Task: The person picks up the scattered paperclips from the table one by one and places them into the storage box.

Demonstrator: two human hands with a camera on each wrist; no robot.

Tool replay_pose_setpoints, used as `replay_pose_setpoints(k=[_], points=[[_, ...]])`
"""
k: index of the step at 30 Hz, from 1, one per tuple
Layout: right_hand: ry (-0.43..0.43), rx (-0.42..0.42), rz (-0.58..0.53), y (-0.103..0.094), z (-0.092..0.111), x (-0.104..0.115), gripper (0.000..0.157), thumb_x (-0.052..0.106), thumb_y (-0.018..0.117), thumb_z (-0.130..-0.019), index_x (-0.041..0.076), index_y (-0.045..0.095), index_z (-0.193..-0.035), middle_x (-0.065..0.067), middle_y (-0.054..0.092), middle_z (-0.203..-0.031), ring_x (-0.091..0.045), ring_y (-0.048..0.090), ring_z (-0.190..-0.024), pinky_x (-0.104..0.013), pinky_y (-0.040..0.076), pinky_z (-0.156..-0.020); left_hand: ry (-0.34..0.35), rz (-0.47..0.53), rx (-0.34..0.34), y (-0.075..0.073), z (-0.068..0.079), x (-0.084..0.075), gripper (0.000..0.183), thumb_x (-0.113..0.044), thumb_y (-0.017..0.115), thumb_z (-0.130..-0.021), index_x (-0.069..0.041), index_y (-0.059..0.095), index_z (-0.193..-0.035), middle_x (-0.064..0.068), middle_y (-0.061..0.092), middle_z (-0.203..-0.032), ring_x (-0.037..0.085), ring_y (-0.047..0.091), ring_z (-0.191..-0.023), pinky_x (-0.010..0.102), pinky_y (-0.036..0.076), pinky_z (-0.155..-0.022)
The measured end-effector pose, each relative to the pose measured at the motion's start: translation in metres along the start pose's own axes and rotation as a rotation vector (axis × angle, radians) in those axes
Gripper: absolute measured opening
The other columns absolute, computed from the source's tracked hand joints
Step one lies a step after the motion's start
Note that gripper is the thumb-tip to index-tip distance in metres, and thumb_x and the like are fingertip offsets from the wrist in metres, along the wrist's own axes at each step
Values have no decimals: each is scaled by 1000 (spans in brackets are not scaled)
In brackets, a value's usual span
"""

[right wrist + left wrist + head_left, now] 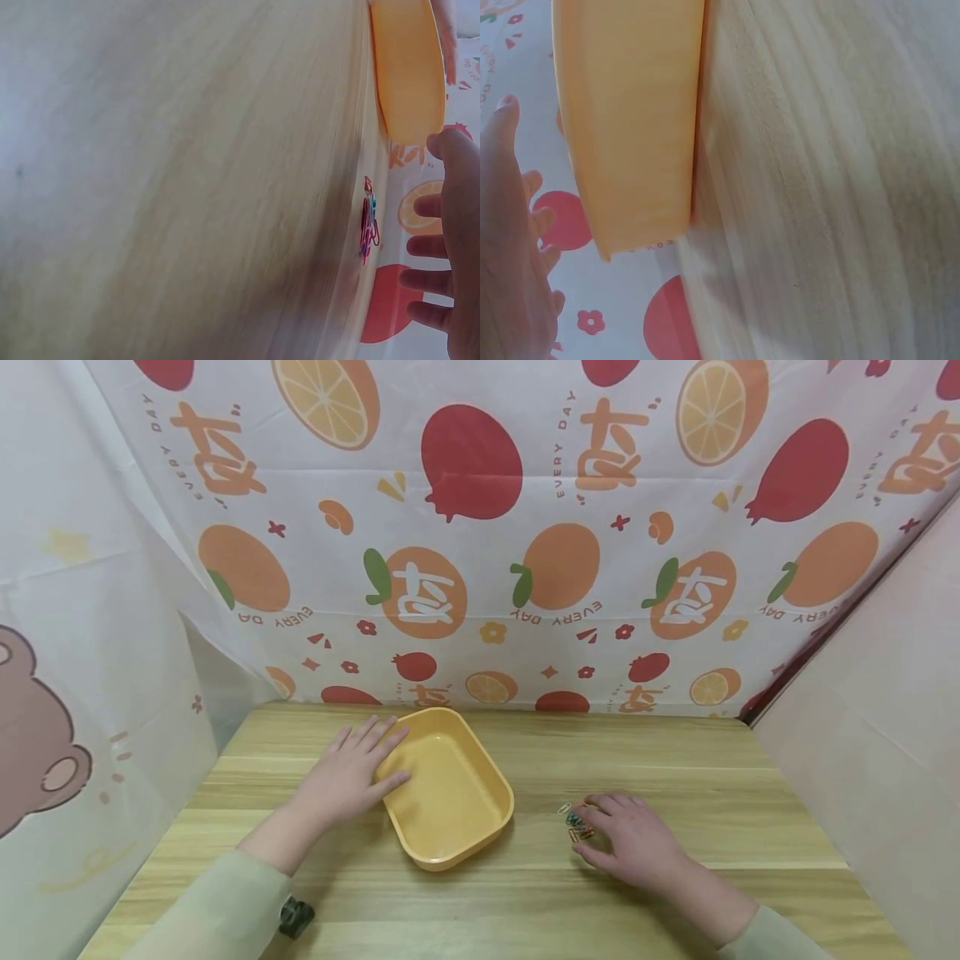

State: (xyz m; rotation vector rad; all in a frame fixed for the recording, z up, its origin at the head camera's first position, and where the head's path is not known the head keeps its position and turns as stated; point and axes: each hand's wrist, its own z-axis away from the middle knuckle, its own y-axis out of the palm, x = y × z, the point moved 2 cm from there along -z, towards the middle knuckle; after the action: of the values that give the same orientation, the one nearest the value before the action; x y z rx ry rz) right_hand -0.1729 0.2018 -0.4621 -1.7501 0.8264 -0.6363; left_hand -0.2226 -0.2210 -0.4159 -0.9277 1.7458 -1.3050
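A yellow rectangular tray (450, 802) with rounded corners stands on the wooden table, and no items show inside it. My left hand (358, 770) lies over its left rim with the fingers spread and straight. To the right of the tray is a small pile of coloured paper clips (577, 822) on the tabletop. My right hand (637, 843) hovers close over the pile, palm down, fingers loosely extended and holding nothing. In the right wrist view the paper clips (369, 225) lie below the fingers, apart from them.
The wooden table (465, 918) meets a fruit-print cloth (480, 568) along its back edge. White cloth walls (885, 693) rise at both sides. A small dark object (296, 917) sits by the left sleeve.
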Motion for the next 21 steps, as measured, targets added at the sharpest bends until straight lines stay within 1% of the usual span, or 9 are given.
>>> replay_pose_setpoints(k=[5,11,17,21], points=[[-2,-7,5,-1,-1,1,48,53,70,-86,23,69,-124,3,66,-119,-22,60,-110,-46,50,-95,-14,13,5,3,-3,5,74,-59,47,-99,-18,31,-157,11,25,-162,39,17,-149,60,8,-119],[0,-12,6,-1,-1,1,46,50,71,-86,22,69,-124,2,66,-119,-23,60,-110,-47,49,-97,-28,15,21,4,-6,8,73,-59,46,-99,-19,28,-158,10,24,-163,39,16,-149,60,7,-119],[-11,-22,11,0,-1,1,45,48,72,-86,22,70,-122,1,67,-118,-23,61,-109,-47,50,-96,-39,27,16,6,-9,11,71,-55,50,-99,-18,31,-157,12,27,-162,40,17,-149,62,8,-118],[-22,-37,4,1,-1,0,43,45,73,-85,20,71,-121,2,67,-115,-23,61,-108,-47,50,-95,-47,22,19,7,-11,13,71,-56,49,-99,-18,32,-157,11,28,-161,40,17,-149,62,10,-118]])
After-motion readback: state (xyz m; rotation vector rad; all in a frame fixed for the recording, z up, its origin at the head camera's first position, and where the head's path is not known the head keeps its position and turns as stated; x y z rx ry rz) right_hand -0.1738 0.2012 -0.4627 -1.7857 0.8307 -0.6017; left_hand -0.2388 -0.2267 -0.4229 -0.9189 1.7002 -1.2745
